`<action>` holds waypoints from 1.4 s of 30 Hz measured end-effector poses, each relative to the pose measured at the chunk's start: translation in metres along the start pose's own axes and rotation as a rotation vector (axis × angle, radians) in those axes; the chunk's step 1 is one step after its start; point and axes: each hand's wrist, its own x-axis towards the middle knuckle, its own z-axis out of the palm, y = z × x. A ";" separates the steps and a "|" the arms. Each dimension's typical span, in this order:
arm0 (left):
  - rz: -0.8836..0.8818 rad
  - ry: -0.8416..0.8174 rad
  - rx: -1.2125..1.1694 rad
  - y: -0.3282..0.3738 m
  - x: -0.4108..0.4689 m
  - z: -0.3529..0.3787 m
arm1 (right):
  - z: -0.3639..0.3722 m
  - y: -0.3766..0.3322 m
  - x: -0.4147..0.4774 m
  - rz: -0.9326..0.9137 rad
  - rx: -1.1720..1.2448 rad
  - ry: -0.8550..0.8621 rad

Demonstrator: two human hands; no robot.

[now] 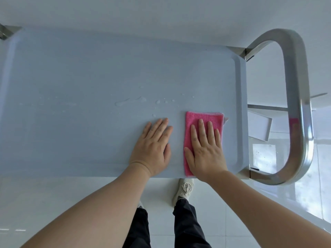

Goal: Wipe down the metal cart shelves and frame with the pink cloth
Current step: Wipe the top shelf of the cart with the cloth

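A person's right hand [206, 153] is pressing flat on the pink cloth [194, 116], fingers straight and slightly spread, gripping nothing. The wiping is taking place on the cart's top shelf [71, 77]. The folded cloth is lying at the shelf corner nearest the steel handle [297, 104], just short of the raised rim on the handle side, its near end reaching the shelf's front edge.

The left hand [152, 151] is resting palm-down on the bare shelf, on the side of the cloth away from the handle. Its fingers are straight and close together, near the cloth but not touching it. Water droplets [130, 102] are sitting farther from the handle, beyond the fingertips of both hands, apparently not yet wiped.

The cloth is looking soft, light and limp, and is likely to bunch or skid under a loose palm on the smooth, wet surface. A firm, flat press over its middle, as here, is probably giving the best control. For the round handle tube and the frame it would likely be better gathered and wrapped around the metal. Most of the job is judged to lie ahead.
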 end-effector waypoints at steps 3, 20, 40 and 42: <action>0.006 0.002 -0.008 0.000 -0.002 0.001 | -0.003 0.003 0.007 -0.038 0.009 -0.004; 0.003 -0.020 0.000 -0.002 -0.002 0.004 | -0.047 0.029 0.186 0.019 -0.001 0.079; 0.036 0.003 0.031 -0.065 -0.033 -0.031 | -0.054 0.026 0.208 0.039 0.017 0.105; 0.039 -0.010 0.086 -0.085 -0.042 -0.037 | -0.054 0.026 0.208 0.040 0.011 0.106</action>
